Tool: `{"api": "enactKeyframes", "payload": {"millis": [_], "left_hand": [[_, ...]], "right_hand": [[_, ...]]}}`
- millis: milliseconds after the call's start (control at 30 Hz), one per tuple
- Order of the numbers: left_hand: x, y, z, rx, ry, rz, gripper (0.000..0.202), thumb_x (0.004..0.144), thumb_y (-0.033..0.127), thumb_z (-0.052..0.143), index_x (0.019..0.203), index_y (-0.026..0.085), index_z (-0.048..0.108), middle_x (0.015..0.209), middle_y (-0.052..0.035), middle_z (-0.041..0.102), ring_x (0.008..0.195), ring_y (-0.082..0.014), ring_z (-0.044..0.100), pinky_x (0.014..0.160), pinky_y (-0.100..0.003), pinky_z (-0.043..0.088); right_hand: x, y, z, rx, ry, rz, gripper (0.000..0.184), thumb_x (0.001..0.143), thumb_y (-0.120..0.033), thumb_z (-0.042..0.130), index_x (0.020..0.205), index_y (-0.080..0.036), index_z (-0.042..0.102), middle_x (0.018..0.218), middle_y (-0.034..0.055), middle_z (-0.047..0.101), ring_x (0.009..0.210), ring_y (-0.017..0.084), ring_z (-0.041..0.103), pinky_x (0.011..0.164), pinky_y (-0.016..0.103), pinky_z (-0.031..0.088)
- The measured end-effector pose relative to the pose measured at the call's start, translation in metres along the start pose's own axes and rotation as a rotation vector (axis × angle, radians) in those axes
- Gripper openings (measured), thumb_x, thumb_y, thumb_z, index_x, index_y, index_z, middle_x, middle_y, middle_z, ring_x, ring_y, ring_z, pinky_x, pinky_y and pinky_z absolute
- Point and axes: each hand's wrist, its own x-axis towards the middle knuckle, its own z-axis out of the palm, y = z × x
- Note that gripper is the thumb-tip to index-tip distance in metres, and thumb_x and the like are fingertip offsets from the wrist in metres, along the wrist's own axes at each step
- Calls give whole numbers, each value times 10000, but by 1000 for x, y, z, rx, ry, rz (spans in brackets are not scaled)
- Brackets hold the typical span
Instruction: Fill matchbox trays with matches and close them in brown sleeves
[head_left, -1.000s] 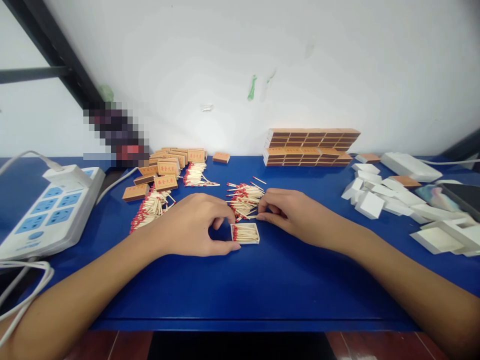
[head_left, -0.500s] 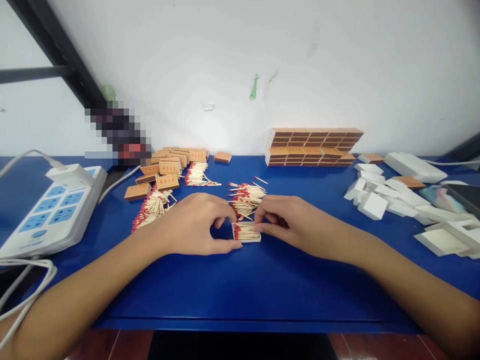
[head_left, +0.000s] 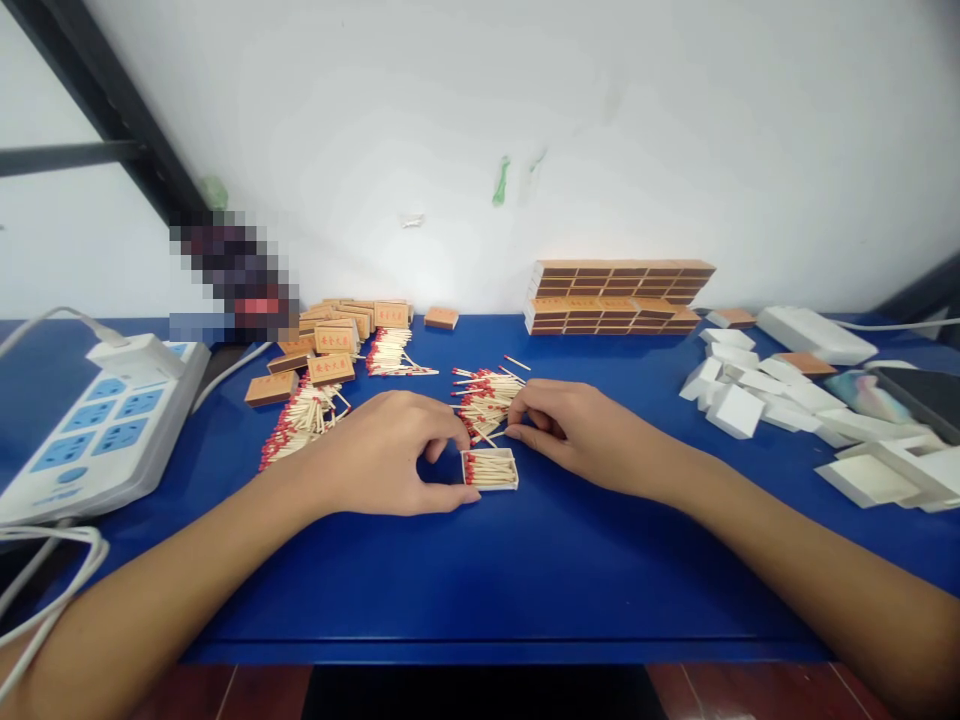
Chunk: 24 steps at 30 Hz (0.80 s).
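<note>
A small white matchbox tray (head_left: pixel 516 470) lies on the blue table, partly filled with red-headed matches (head_left: pixel 489 468). My left hand (head_left: pixel 394 450) curves around the tray's left end, thumb at the near corner and fingers at the far one, gripping it. Just behind the tray is a loose pile of matches (head_left: pixel 484 395). At this pile's right near edge, my right hand (head_left: pixel 559 420) has thumb and fingers pinched together on the end of a match (head_left: pixel 491 434). Its other fingers are curled under and partly hidden.
Orange matchboxes (head_left: pixel 334 340) and more match heaps (head_left: pixel 391 350) lie at left. A matchbox stack (head_left: pixel 619 300) stands against the wall. White trays (head_left: pixel 735 410) are heaped at right, near a phone (head_left: pixel 919 395). A power strip (head_left: pixel 112 430) sits far left.
My right hand has moved from over the tray back to the match pile, uncovering the tray's right end. My left hand stays at the tray. The view has shifted slightly.
</note>
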Motion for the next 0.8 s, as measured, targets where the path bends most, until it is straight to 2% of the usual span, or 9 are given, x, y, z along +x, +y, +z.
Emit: {"api": "enactKeyframes", "payload": {"millis": [167, 367, 567, 800], "left_hand": [[0, 2, 0, -3, -2, 11, 282, 838, 471, 794, 911, 199, 783, 741, 12, 653, 656, -131, 582, 629, -284, 415], [0, 2, 1, -16, -15, -2, 287, 829, 472, 797, 920, 201, 775, 751, 11, 656, 661, -133, 588, 638, -278, 424], [0, 3, 1, 9, -3, 21, 264, 825, 456, 800, 893, 202, 773, 737, 13, 649, 643, -128, 573, 619, -273, 407], [0, 4, 1, 13, -19, 16, 259, 824, 455, 798, 883, 204, 771, 730, 18, 637, 643, -126, 567, 614, -279, 399]], "right_hand": [[-2, -7, 2, -6, 37, 15, 168, 996, -268, 621, 845, -195, 638, 763, -1, 589, 677, 141, 502, 636, 277, 352], [3, -17, 10, 115, 69, 38, 180, 983, -337, 677, 868, -199, 694, 730, -20, 572, 655, 130, 482, 615, 272, 340], [7, -16, 9, 151, 92, 84, 216, 953, -363, 733, 814, -198, 717, 662, -38, 517, 623, 120, 450, 588, 274, 308], [9, -16, 11, 148, 84, 62, 127, 908, -260, 766, 804, -196, 733, 681, -40, 532, 631, 115, 452, 600, 273, 310]]}}
